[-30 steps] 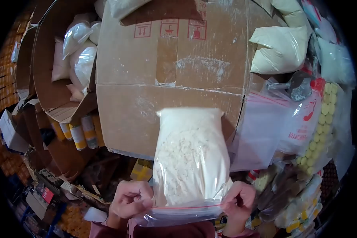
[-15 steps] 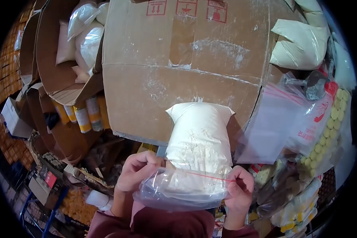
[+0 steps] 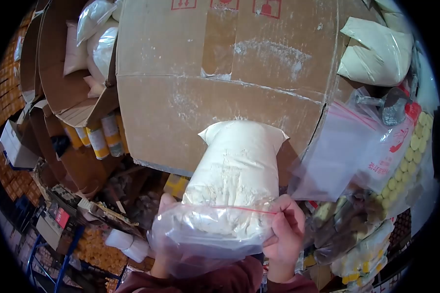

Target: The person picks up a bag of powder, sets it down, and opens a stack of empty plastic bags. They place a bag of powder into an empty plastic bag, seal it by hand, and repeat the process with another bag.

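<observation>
A clear zip bag of off-white powder (image 3: 237, 166) lies on the edge of a large cardboard box, its mouth towards me. Along the mouth runs a red zip line. My right hand (image 3: 286, 232) pinches the right end of that line between thumb and fingers. At the left end, my left hand (image 3: 166, 234) is behind the clear plastic flap, which blurs most of its fingers; whether they grip the bag cannot be made out. Powder clings inside near the zip.
The cardboard box (image 3: 181, 105) has powder smears. An open carton (image 3: 54, 73) with filled bags stands at the left. To the right lie flat empty zip bags (image 3: 332, 146), a metal scoop (image 3: 393, 106), another powder bag (image 3: 376, 53) and packs of yellow-green discs (image 3: 406, 163).
My left hand has moved from above the zip's left end to behind the flap. The bag's mouth has shifted left, and its flap is spread wider. My right hand still holds the zip's right end.
</observation>
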A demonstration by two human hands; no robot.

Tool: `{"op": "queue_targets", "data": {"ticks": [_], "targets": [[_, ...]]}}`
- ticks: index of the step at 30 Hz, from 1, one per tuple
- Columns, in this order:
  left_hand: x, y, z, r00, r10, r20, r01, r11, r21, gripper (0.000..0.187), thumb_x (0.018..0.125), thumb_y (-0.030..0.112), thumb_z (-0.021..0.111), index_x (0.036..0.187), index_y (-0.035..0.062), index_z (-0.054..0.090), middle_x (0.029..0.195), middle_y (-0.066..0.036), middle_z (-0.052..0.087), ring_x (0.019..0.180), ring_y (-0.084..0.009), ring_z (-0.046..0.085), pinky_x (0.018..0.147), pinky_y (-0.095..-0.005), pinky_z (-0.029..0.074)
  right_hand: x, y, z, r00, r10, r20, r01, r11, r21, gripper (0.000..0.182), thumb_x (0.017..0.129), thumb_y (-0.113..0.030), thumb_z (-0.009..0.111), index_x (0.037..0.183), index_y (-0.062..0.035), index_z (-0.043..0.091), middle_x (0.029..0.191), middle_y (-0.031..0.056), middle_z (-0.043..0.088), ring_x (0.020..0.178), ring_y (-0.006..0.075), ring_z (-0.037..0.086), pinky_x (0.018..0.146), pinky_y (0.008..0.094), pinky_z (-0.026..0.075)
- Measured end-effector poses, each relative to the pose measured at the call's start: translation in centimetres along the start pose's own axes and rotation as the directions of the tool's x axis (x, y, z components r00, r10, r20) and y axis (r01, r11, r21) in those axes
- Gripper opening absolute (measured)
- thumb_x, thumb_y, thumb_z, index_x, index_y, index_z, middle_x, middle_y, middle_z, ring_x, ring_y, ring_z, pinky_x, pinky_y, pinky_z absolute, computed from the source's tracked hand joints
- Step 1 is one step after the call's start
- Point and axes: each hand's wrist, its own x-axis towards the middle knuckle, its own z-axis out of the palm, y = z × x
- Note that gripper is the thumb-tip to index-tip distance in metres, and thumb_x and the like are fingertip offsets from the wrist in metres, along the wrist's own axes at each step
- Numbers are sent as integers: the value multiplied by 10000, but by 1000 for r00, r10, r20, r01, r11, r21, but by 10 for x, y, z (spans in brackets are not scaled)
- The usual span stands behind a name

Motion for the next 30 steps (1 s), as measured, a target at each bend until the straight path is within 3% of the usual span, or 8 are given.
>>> {"op": "queue_targets", "data": {"ticks": [10,14,15,18,19,23,25,30], "targets": [[57,-8,-1,924,349,156,-380,877,295,262,878,215,696,902,-3,552,928,-155,624,810,-194,592,703,-302,476,12,18,16,994,-13,105,-16,963,269,233,971,-209,600,1025,-9,493,937,160,632,532,192,593,421,286,492],[80,-8,-12,862,434,260,-503,790,351,278,871,215,707,915,-12,553,931,-170,621,812,-209,594,709,-312,481,11,-5,6,988,-52,147,64,995,-78,81,954,-73,614,956,0,580,821,98,646,638,150,633,516,270,504],[86,-8,-15,848,442,291,-525,772,358,282,869,215,710,919,-14,553,932,-174,620,813,-213,595,710,-314,482,11,-3,2,973,-206,107,231,905,-356,91,909,-58,673,899,10,614,753,73,641,605,129,596,511,237,438],[108,-7,-25,798,468,380,-595,712,373,295,864,215,719,929,-21,554,934,-185,618,814,-225,597,714,-322,486,23,-15,3,793,-523,312,581,497,-645,112,876,-52,704,918,14,624,737,75,639,559,148,558,504,239,403],[114,-7,-28,783,468,411,-613,693,378,299,862,215,721,932,-23,554,935,-189,617,814,-229,598,715,-324,487,15,-24,11,863,-452,227,456,501,-735,166,896,-125,665,905,8,567,748,85,582,688,186,515,666,297,427],[118,9,-12,803,396,446,-583,677,450,301,868,219,725,921,-30,565,921,-180,605,799,-223,583,704,-321,477,31,-21,0,595,-735,325,611,151,-777,133,897,-108,672,932,-8,591,890,157,602,764,241,577,657,317,466],[108,4,54,845,523,111,-488,672,557,299,894,257,717,814,-10,610,840,-87,561,729,-156,501,658,-276,395,37,-26,-2,674,-696,246,648,398,-649,144,916,-99,646,930,16,560,850,153,588,756,244,584,682,318,479],[109,28,74,963,163,216,-257,800,542,298,903,240,700,760,0,597,766,-36,495,704,-126,446,654,-259,326,42,-41,9,960,-269,82,280,893,-352,82,993,-31,524,941,31,517,821,61,562,705,96,532,636,208,414]]}}
